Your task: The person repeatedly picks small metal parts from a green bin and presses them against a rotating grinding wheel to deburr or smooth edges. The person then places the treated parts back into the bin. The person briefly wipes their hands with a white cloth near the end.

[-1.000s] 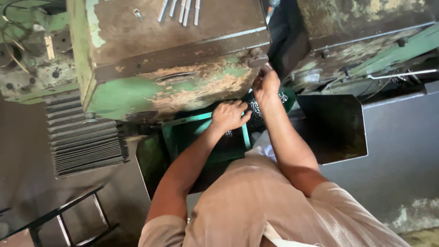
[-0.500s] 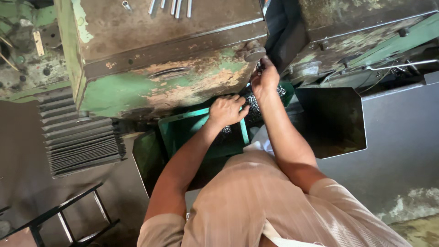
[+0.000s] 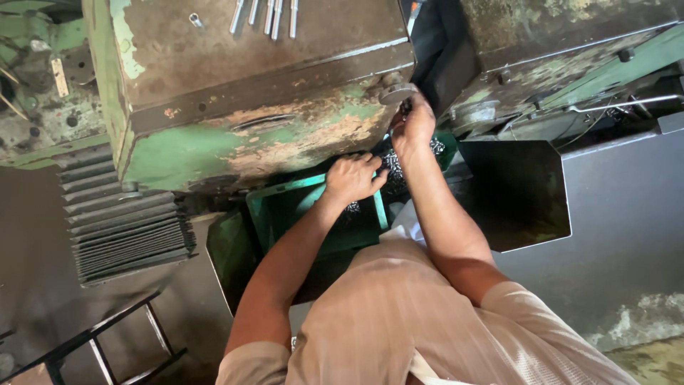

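Note:
My left hand rests curled over the far rim of a green plastic crate that holds small shiny metal parts. The fingers are closed; whether they hold a part is hidden. My right hand is raised to the edge of the worn green machine body, fingers pinched on a small dark metal part just under a round knob. Both forearms reach forward from my beige shirt.
Several silver rods lie on the machine's rusty top. A black ribbed bellows cover sits at left, a dark metal chute at right, and a black metal frame on the floor at lower left.
My right hand has risen from the crate toward the machine's edge under the knob. My left hand stayed on the crate's rim. The camera shifted slightly.

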